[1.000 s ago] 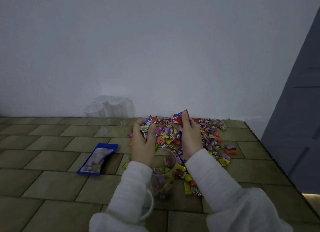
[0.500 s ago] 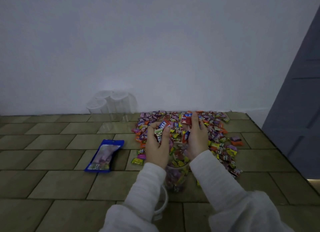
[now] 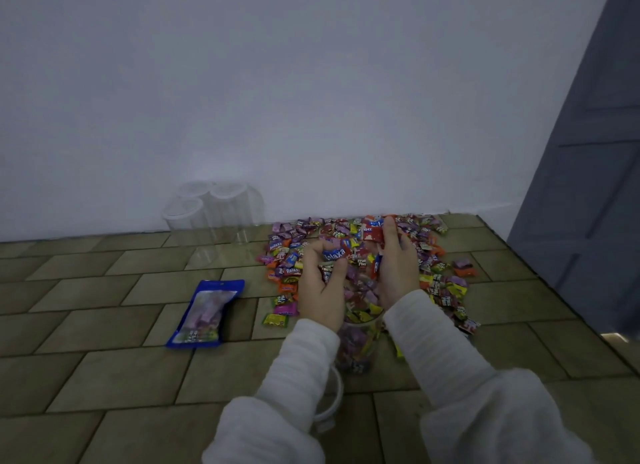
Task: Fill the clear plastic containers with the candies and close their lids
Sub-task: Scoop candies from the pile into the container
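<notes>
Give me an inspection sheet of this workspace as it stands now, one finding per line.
Surface: tiled floor, brown-green, meeting a pale wall.
Job's things: candy pile spread by the wall; open clear container between the wrists, partly filled; three empty clear containers grouped at the wall; a white ring, perhaps a lid, under the left sleeve.
Clutter: blue candy bag lying flat, left of the pile.
Hands: left hand grips a bunch of candies above the container; right hand likewise, a red wrapper at its fingertips.
Cables: nothing seen.
Surroundings: grey door at right.
</notes>
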### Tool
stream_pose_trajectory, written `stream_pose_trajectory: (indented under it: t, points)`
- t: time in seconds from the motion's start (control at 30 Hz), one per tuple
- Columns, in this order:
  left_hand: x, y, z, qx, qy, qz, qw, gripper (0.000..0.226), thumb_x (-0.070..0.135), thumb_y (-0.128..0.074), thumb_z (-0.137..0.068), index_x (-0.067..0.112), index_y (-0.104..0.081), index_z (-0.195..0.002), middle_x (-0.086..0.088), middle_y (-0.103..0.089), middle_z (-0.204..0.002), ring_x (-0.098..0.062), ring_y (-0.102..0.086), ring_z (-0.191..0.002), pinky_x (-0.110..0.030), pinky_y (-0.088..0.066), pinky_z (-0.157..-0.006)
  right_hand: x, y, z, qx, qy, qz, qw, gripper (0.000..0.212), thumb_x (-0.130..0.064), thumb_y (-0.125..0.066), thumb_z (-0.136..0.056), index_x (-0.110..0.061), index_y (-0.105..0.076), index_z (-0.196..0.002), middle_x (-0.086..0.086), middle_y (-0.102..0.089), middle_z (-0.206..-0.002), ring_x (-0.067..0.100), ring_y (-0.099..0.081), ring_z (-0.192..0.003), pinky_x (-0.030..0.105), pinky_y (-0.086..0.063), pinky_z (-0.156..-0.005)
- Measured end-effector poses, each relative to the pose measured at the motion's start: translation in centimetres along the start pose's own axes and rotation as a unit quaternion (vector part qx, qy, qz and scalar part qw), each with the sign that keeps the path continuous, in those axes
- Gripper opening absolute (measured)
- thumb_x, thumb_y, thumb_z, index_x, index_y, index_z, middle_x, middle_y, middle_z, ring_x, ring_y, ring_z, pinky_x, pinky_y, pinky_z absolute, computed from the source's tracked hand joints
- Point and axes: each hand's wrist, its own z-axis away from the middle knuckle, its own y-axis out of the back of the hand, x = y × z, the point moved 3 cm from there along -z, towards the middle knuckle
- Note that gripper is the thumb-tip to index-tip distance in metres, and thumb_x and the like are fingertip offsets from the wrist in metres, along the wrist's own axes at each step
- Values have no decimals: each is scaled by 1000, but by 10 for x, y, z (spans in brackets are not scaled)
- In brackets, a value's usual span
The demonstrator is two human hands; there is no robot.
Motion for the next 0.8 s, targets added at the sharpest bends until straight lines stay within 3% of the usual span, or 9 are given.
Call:
stream_pose_trajectory:
  t: [0.1, 0.2, 0.33, 0.43, 0.53, 0.7, 0.8]
  points:
    - [-3, 0, 0, 4, 0, 25, 1000, 17, 18, -57, -85, 32, -51, -92, 10, -56, -89, -19, -55, -84, -46, -49, -81, 0, 0, 0, -6, 17, 14, 1000, 34, -47, -49, -95, -17, -64, -91, 8, -66, -89, 22, -62, -80, 42, -48, -75]
    - [-5, 0, -1, 7, -16, 31, 999, 12, 19, -58, -76, 25, -51, -85, -4, -55, -84, -30, -57, -82, -57, -49, -77, 1, 1, -1, -7, 14, 21, 1000, 35, -46, -48, -96, -16, -64, -93, 6, -67, -89, 20, -64, -82, 39, -51, -79]
    - [-3, 0, -2, -2, -46, 16, 999, 18, 10, -59, -70, 22, -50, -80, -2, -51, -78, -25, -52, -77, -52, -49, -72, 3, 2, -4, -5, 16, 28, 999, 36, -50, -49, -94, -18, -65, -91, 5, -67, -85, 23, -64, -81, 45, -51, -82]
    - [2, 0, 0, -4, -66, 20, 998, 14, 13, -60, -69, 18, -50, -78, -2, -51, -76, -20, -50, -74, -40, -48, -69, 5, 1, -5, -6, 11, 29, 999, 36, -52, -50, -92, -19, -64, -90, 15, -70, -94, 32, -67, -90, 52, -51, -88]
    - [0, 0, 1, -6, -61, 29, 998, 12, 14, -61, -73, 20, -51, -78, 1, -53, -73, -20, -53, -71, -39, -50, -65, 5, 1, -5, -8, 17, 27, 999, 37, -52, -51, -92, -18, -64, -88, 18, -69, -101, 34, -67, -95, 57, -50, -89]
    - [-3, -1, 2, -1, -45, 59, 997, 11, 27, -61, -75, 20, -53, -76, 8, -50, -66, -10, -47, -63, -24, -41, -54, 4, 2, -5, -10, 19, 19, 1000, 32, -48, -50, -94, -19, -64, -88, 13, -69, -96, 28, -67, -91, 50, -52, -89]
    - [-8, -3, 1, -25, -30, 104, 994, 5, 14, -60, -73, 17, -59, -78, 0, -66, -78, -15, -62, -75, -28, -50, -64, 4, 2, -5, -10, 29, 14, 999, 32, -46, -50, -95, -18, -63, -85, 7, -65, -87, 22, -63, -83, 46, -52, -83]
